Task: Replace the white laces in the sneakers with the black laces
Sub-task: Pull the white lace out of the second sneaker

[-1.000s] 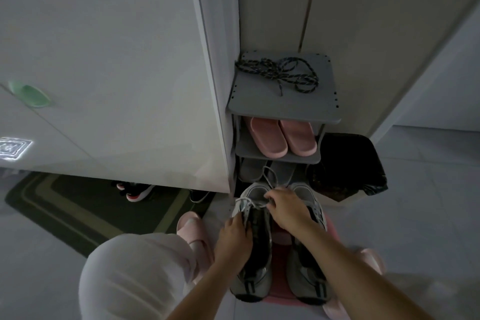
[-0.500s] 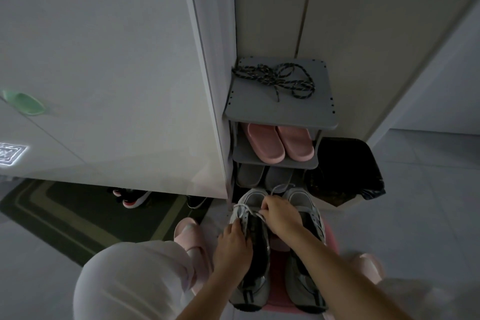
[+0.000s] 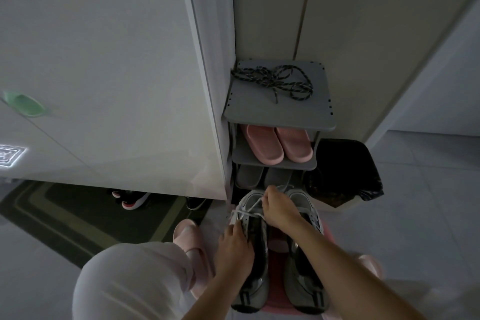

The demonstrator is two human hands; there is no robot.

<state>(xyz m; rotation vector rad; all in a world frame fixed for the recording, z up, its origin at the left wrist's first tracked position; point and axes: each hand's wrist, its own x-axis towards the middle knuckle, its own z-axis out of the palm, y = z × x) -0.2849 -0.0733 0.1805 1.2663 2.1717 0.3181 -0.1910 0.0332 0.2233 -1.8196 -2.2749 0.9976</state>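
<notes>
Right hand (image 3: 280, 212) has moved a bit further out toward the toe of the grey-and-white mesh sneaker on the person's left (image 3: 250, 283) than half a second ago. Its fingers pinch the thin white lace (image 3: 248, 212), which now runs taut from the top eyelets to the fingertips. A loose bit of lace shows past the hand.

Left hand (image 3: 233, 249) is unchanged, with its fingers curled over the sneaker's left side by the opening, steadying it. The matching second sneaker (image 3: 304, 283) sits just beside it untouched. Both are on a low pink stool (image 3: 276, 296).

The black speckled rope laces (image 3: 272, 80) lie in a loose tangle on the top of the grey plastic shoe rack (image 3: 272, 114), well apart from both hands.

The pull looks like loosening or undoing the tie. It's an early step: the white lace is still threaded and no black lace is in yet. The lace is slack and thin, so it could snag in the eyelets.
</notes>
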